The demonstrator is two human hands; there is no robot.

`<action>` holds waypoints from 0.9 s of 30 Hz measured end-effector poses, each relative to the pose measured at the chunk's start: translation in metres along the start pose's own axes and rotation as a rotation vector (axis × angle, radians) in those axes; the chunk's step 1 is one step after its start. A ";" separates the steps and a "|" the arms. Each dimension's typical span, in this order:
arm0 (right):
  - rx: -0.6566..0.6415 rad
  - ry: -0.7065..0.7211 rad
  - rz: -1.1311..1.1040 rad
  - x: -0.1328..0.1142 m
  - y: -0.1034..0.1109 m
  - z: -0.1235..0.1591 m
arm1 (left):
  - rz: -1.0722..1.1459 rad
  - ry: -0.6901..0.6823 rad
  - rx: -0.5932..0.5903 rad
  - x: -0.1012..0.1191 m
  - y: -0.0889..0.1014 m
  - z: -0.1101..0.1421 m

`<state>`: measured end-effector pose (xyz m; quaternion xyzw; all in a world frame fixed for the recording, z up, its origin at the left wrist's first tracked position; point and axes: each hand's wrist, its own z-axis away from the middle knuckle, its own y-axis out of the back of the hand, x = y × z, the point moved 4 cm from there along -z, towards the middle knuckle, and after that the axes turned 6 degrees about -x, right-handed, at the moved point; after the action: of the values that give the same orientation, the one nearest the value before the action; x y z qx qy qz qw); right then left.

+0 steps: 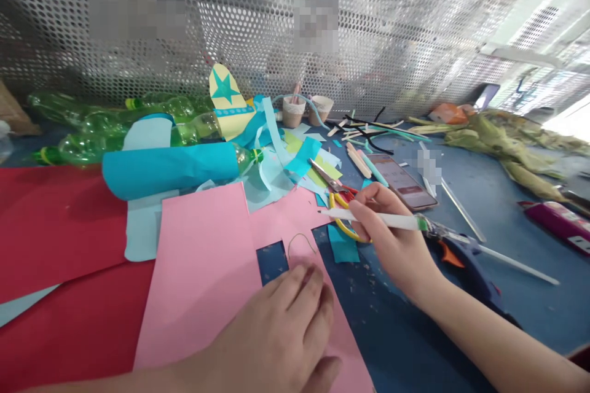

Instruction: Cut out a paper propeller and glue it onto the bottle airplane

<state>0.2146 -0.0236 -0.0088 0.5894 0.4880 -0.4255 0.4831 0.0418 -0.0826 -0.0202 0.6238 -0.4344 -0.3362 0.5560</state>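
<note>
My right hand [399, 233] is closed round a white marker [391, 220] with a green band at its back end. The dark tip points left over pink paper. Just behind that hand lie scissors [338, 201] with yellow and red handles, partly hidden by its fingers. My left hand [288, 325] rests on the pink paper [207, 270], its fingers lying on the sheet and holding nothing visible. A curved drawn line [302, 238] shows just above its fingertips. The paper has a rectangular cut-out beside that line.
A bottle wrapped in blue paper [170, 169] lies at left, near green bottles [92, 126] and red paper [59, 215]. Behind are a yellow cutout with a star [230, 98], scraps and paper cups [294, 112]. A phone [403, 181], glue gun [479, 276] and dry husks [498, 141] are at right.
</note>
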 end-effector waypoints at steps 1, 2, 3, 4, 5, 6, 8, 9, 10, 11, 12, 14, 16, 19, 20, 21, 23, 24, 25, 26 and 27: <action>-0.005 0.017 0.013 0.000 -0.001 0.000 | -0.010 -0.002 0.011 0.001 0.000 0.000; -0.028 0.034 0.029 -0.001 -0.002 0.000 | -0.020 -0.005 0.024 0.001 0.001 0.000; -0.065 0.046 0.048 -0.001 -0.005 0.000 | -0.026 -0.003 0.032 0.002 0.001 0.000; -0.104 0.056 0.060 0.000 -0.007 0.000 | -0.030 -0.002 0.034 0.002 0.002 0.000; -0.138 0.061 0.062 0.000 -0.010 0.000 | -0.031 0.001 0.037 0.002 0.002 0.000; -0.160 0.063 0.056 0.000 -0.012 0.001 | -0.033 0.000 0.047 0.002 0.003 0.000; -0.170 0.059 0.040 0.002 -0.013 0.001 | -0.038 -0.014 0.063 0.003 0.004 0.001; -0.163 0.056 0.034 0.002 -0.013 0.001 | -0.043 -0.018 0.090 0.004 0.006 0.001; -0.151 0.054 0.033 0.003 -0.012 0.000 | -0.048 -0.027 0.120 0.004 0.007 0.001; -0.138 0.053 0.033 0.003 -0.011 0.000 | -0.050 -0.030 0.143 0.005 0.007 0.002; -0.122 0.051 0.032 0.003 -0.009 -0.001 | -0.052 -0.032 0.163 0.005 0.008 0.002; -0.093 0.047 0.027 0.004 -0.007 -0.001 | -0.055 -0.023 0.181 0.005 0.007 0.003; -0.072 0.039 0.027 0.004 -0.005 -0.002 | -0.053 -0.028 0.151 0.005 0.004 0.003; -0.024 0.028 0.033 0.004 -0.003 -0.003 | -0.055 -0.032 0.150 0.005 0.002 0.002; -0.003 0.029 0.035 0.004 -0.002 -0.005 | -0.059 -0.030 0.168 0.004 0.002 0.002; 0.019 0.032 0.039 0.004 -0.001 -0.006 | -0.065 -0.025 0.187 0.003 0.002 0.002; 0.046 0.043 0.057 0.004 0.002 -0.010 | -0.064 -0.028 0.195 0.002 0.003 0.001; 0.049 0.048 0.076 0.004 0.003 -0.012 | -0.055 -0.034 0.188 0.002 0.004 0.001; 0.047 0.053 0.100 0.005 0.004 -0.014 | -0.040 -0.036 0.168 0.001 0.004 0.001; 0.040 0.058 0.130 0.006 0.004 -0.015 | -0.015 -0.028 0.138 0.000 0.004 0.001; 0.030 0.063 0.161 0.007 0.005 -0.016 | 0.021 -0.012 0.107 -0.001 0.005 0.002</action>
<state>0.2208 -0.0070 -0.0125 0.6471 0.4475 -0.3737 0.4913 0.0390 -0.0824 -0.0159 0.6460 -0.4615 -0.3105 0.5228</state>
